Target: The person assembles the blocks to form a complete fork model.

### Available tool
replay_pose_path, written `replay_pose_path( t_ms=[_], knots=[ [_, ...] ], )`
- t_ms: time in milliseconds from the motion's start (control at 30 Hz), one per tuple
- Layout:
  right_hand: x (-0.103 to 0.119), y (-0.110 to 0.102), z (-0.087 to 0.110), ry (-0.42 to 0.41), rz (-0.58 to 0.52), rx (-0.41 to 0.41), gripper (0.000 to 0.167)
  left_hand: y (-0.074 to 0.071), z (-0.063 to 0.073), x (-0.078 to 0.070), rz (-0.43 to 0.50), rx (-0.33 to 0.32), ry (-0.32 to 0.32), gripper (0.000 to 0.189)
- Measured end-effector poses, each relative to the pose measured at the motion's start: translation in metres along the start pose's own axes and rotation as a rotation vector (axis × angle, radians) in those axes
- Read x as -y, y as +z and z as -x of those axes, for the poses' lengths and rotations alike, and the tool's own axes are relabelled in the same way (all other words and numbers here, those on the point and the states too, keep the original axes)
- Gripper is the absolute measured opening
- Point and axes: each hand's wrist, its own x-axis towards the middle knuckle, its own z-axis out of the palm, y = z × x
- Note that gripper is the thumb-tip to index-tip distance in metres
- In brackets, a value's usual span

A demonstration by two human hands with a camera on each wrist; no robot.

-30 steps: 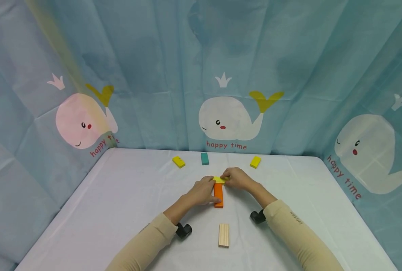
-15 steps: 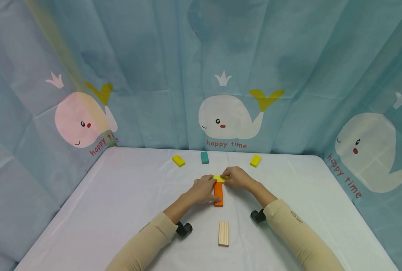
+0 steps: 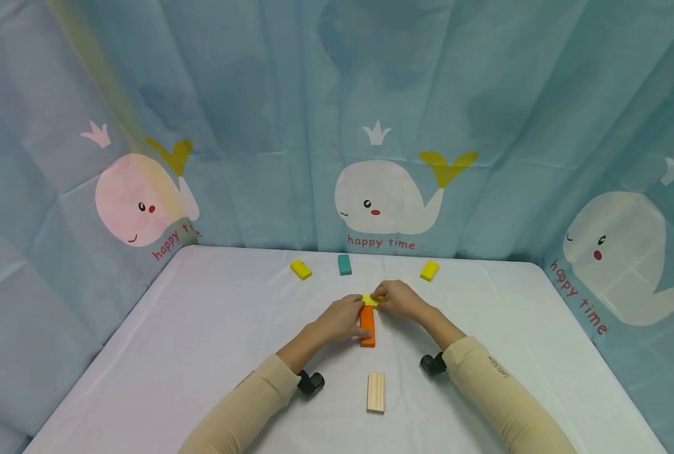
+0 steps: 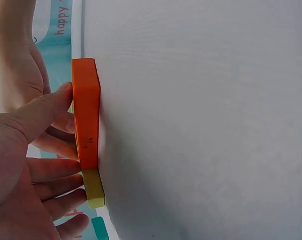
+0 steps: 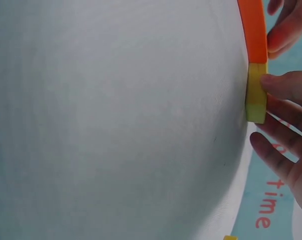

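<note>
Orange rectangular block (image 3: 367, 329): lies lengthwise away from the person on the white-covered table (image 3: 200, 328). Yellow crosswise block (image 3: 370, 301): set across the orange block's far end, touching it.

Left hand (image 3: 339, 318): over the orange block's left side; palm down, fingers extended and spread; thumb resting on the near part, fingertips at the far end by the join. Grips neither block.

Right hand (image 5: 293, 122): beyond the orange block's far end, to its right; wrist angled inward, thumb and fingers pinching the yellow crosswise block, little finger apart.

Forearms, beige-sleeved: converge on the orange block from either side.

Natural wood ridged block (image 3: 376, 393): nearer the person than the orange block, well apart.

Teal block (image 3: 345, 265): beyond the orange block, slightly left.
</note>
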Motion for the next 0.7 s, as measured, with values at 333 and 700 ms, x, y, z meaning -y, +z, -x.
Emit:
replay_pose_path(
  t_ms=[333, 700],
  knots=[
    [0.005, 0.006, 0.005, 0.034, 0.083, 0.038, 0.030, -0.002, -0.002, 0.002, -0.006, -0.025, 0.023, 0.074],
    [0.014, -0.005, 0.037, 0.019, 0.068, 0.022, 0.032, 0.000, -0.004, 0.005, -0.019, -0.042, 0.042, 0.074]
  ],
)
